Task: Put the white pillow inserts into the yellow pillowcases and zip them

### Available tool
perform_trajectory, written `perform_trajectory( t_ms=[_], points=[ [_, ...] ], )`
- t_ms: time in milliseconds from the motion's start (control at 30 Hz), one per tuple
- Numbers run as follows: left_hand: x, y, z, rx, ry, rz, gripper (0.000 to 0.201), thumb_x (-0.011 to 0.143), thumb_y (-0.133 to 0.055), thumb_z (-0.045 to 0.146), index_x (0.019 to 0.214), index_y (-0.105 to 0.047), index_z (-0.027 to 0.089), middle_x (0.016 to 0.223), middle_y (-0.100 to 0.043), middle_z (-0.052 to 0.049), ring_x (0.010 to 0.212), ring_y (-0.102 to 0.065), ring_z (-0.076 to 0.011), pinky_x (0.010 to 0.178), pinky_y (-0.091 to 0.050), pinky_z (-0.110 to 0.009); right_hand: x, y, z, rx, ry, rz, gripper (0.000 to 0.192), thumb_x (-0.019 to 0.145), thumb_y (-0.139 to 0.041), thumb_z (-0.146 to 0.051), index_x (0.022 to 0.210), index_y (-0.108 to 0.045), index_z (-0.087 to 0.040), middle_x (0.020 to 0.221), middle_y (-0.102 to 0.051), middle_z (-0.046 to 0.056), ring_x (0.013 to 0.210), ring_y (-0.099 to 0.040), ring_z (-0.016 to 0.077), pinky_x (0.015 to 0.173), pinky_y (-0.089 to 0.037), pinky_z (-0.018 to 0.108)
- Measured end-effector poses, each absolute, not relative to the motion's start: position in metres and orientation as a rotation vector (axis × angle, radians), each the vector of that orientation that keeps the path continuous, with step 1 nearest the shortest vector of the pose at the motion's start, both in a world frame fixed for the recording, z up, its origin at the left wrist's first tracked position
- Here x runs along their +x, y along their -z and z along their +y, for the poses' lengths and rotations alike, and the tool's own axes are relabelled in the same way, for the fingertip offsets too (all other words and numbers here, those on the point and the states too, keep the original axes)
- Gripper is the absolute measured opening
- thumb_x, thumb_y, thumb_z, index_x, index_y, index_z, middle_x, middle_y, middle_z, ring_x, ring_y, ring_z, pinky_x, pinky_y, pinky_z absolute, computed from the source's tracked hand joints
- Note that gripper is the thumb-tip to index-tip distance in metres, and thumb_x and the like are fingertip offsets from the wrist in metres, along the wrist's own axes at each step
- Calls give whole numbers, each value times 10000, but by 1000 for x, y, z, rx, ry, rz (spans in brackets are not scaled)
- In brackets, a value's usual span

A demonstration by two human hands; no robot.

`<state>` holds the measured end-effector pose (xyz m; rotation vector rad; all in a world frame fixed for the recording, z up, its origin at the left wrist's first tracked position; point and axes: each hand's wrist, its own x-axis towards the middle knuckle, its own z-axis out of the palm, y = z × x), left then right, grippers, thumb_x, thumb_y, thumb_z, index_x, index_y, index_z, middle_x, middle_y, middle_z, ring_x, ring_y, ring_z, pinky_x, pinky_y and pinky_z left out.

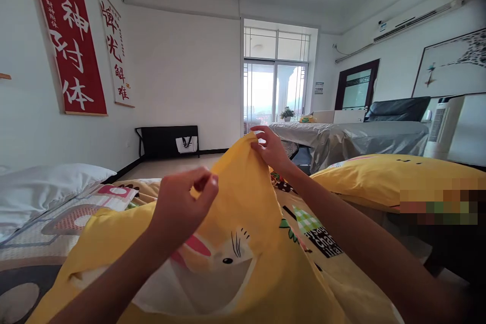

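pinching a raised peak of the yellow cover [243, 268], the right hand [271, 149] has its fingertips clamped together on the cloth at its highest point, in front of the window. the left hand [182, 207] is lower and nearer the camera, thumb and fingers closed together against the near fold of the same cover; whether cloth is caught between them cannot be told. 2 hands, 1 cover held up between them like a tent. the cover is printed with a rabbit face [224, 255], and its lower part drapes down toward the camera over the patterned bedsheet [322, 243].

1 white pillow [41, 187] lies at the left on the bed, and 1 yellow pillow [379, 177] lies at the right, well apart from the hands. 2 hanging scrolls are on the left wall: 1 red scroll [70, 35] and 1 white scroll [114, 48]. 1 black bench [167, 139] stands against the far wall with 1 white bag [187, 144] leaning at its front. 1 grey-covered table [349, 139] stands by the window, bearing 1 potted plant [286, 113].
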<state>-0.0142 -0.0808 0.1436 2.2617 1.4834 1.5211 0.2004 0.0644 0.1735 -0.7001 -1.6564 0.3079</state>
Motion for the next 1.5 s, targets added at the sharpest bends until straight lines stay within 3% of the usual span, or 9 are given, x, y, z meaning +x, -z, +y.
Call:
perform_trajectory(
  t_ms=[100, 233, 367, 533, 667, 900, 1100, 1267, 1500],
  points=[
    [4, -187, -15, 2248, -1662, 1367, 411, 724, -633, 451, 1041, -605, 192, 1039, -653, -77, 945, -603, -227, 760, -465, -311, 189, -191, 48, -606, -362, -1721, 416, 700, -596, -230, 1113, -544, -219, 820, -578, -23, 766, -591, 136, 725, -499, 314],
    [33, -206, 31, 2204, -1039, 1107, 327, 758, -602, 483, 750, -610, 156, 733, -630, -51, 625, -587, -164, 538, -415, -260, 198, -204, 35, -597, -365, -1740, 463, 670, -625, -227, 1126, -542, -226, 767, -596, -36, 689, -594, 136, 639, -494, 292],
    [58, -205, 33, 2065, -1163, 1045, 338, 745, -640, 457, 610, -545, 162, 598, -556, -6, 514, -510, -113, 471, -349, -234, 218, -190, 33, -764, -324, -1586, 460, 663, -684, -307, 1094, -551, -218, 796, -633, -5, 688, -607, 154, 631, -500, 302],
    [75, -207, 35, 2084, -1271, 1135, 419, 748, -653, 421, 498, -417, 181, 491, -422, 33, 454, -391, -76, 438, -288, -223, 225, -151, 32, -865, -963, -1549, 370, 676, -698, -466, 906, -591, -197, 788, -682, 56, 671, -635, 198, 600, -523, 331],
    [73, -211, 40, 2115, -1263, 1195, 464, 767, -625, 437, 503, -325, 200, 486, -342, 46, 429, -333, -63, 417, -239, -222, 227, -130, 34, -732, -980, -1448, 427, 632, -718, -553, 839, -597, -199, 788, -683, 34, 691, -633, 201, 576, -498, 297],
    [76, -215, 44, 2283, -1096, 913, 334, 803, -570, 408, 603, -427, 182, 585, -418, 39, 499, -395, -73, 458, -304, -207, 228, -135, 40, -648, -1021, -1396, 452, 586, -741, -535, 849, -572, -210, 813, -670, 14, 706, -620, 180, 610, -483, 282],
    [66, -200, 41, 2110, -1140, 803, 299, 782, -612, 475, 783, -542, 184, 727, -572, 16, 606, -533, -103, 532, -402, -206, 216, -139, 40, -677, -510, -1398, 318, 811, -535, -534, 865, -478, -226, 592, -486, -52, 514, -452, 110, 476, -331, 232],
    [20, -180, 38, 2000, -609, 1019, 491, 692, -646, 638, 890, -632, 189, 844, -675, -32, 678, -621, -173, 541, -442, -238, 225, -133, 48, -830, -6, -1416, 232, 915, -396, -443, 858, -459, -228, 563, -395, -62, 508, -374, 117, 518, -271, 244],
    [16, -179, 46, 2128, -953, 1146, 448, 791, -524, 617, 837, -609, 179, 756, -657, -17, 653, -604, -184, 557, -436, -263, 223, -146, 89, -1060, 92, -1527, 195, 900, -355, -359, 770, -429, -234, 598, -466, -26, 556, -399, 159, 590, -267, 272]
  ],
)
